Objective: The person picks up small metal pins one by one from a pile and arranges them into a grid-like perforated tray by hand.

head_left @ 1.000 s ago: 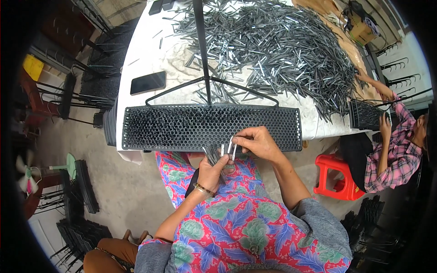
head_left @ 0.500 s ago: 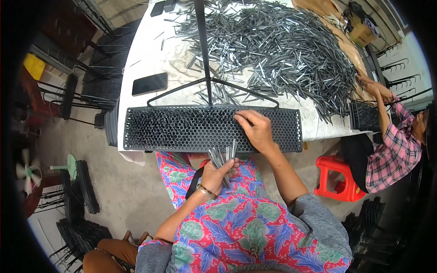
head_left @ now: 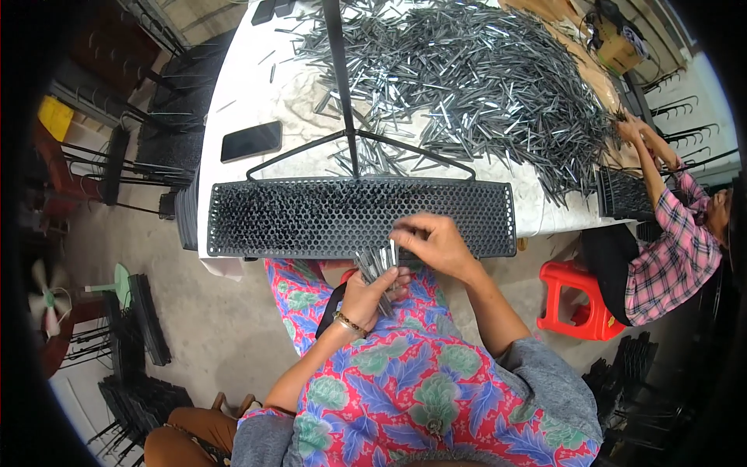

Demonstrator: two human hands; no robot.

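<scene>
Left hand (head_left: 363,297) grips dark strips (head_left: 374,267), splayed apparently for easy access; right hand (head_left: 440,247) beside, narrowly curled, cannot tell whether holding; perforated panel (head_left: 311,220) close, seemingly for reach

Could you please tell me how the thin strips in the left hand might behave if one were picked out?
The strips are probably fairly stiff, since they stick out straight from the left hand without drooping. Each is likely light, being so slim. Their shiny, smooth-looking sides suggest one could slide easily past its neighbours.

Grey floor (head_left: 214,331), red stool (head_left: 572,275), pale wall (head_left: 700,82)
</scene>
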